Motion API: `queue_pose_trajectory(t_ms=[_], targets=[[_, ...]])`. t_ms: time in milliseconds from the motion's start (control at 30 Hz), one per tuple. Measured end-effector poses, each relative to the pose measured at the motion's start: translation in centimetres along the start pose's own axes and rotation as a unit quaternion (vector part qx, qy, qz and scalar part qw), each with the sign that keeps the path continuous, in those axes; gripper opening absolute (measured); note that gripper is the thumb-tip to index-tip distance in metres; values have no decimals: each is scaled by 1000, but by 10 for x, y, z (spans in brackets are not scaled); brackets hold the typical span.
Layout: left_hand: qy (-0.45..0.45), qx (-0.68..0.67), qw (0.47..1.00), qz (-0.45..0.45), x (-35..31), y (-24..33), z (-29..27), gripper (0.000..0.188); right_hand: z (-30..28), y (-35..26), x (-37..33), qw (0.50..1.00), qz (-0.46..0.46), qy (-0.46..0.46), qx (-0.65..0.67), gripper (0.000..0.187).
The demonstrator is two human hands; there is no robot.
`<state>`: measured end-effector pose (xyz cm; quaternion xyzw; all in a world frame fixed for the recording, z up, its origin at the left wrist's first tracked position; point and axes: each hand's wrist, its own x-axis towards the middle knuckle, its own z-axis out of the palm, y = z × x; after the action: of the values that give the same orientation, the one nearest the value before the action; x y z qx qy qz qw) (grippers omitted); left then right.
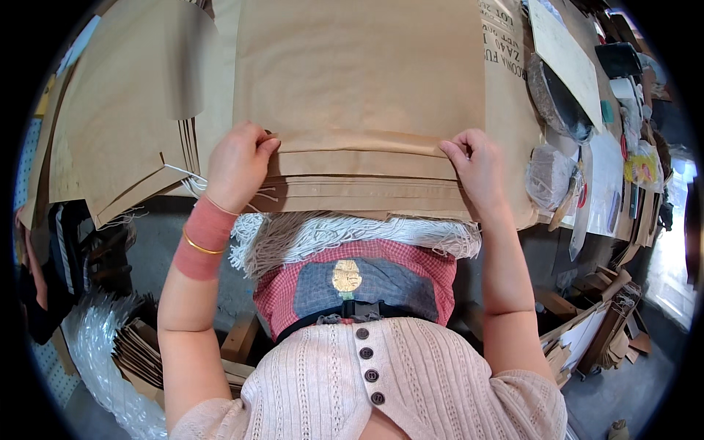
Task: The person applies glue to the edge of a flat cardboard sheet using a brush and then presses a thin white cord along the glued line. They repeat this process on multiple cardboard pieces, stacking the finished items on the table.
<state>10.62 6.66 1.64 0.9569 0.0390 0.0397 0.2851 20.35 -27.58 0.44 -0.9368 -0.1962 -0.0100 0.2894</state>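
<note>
A stack of large brown paper sheets [359, 81] lies on the work table in front of me. My left hand [238, 161] pinches the near left corner of the top sheet, fingers curled over its folded edge. At the near right corner my right hand [477, 165] grips the same edge between thumb and fingers. Several more sheet edges [359, 192] show stepped below the top one. A bundle of white string loops [330, 235] hangs off the table edge under the stack, against my red checked apron.
More brown sheets [125, 110] fan out at the left. At the right edge of the table lie wrapped bundles [550, 176], a dark bowl-like object [561, 95], papers and small tools. Folded brown bags [139, 352] and bubble wrap [95, 345] sit on the floor at left; cardboard pieces [601, 323] at right.
</note>
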Motion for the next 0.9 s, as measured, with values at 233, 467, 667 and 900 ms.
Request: queue_pose_trajectory(t_ms=[233, 467, 667, 900], targets=[[72, 256, 963, 44, -21, 40, 23, 32, 24, -36, -12, 987, 12, 131, 89, 41], [-79, 215, 973, 26, -28, 56, 28, 94, 40, -58, -32, 986, -28, -53, -156, 84], [37, 119, 992, 22, -41, 4, 20, 78, 13, 14, -46, 977, 98, 98, -161, 64], [24, 36, 999, -2, -36, 5, 8, 59, 1, -2, -37, 969, 37, 167, -177, 36]])
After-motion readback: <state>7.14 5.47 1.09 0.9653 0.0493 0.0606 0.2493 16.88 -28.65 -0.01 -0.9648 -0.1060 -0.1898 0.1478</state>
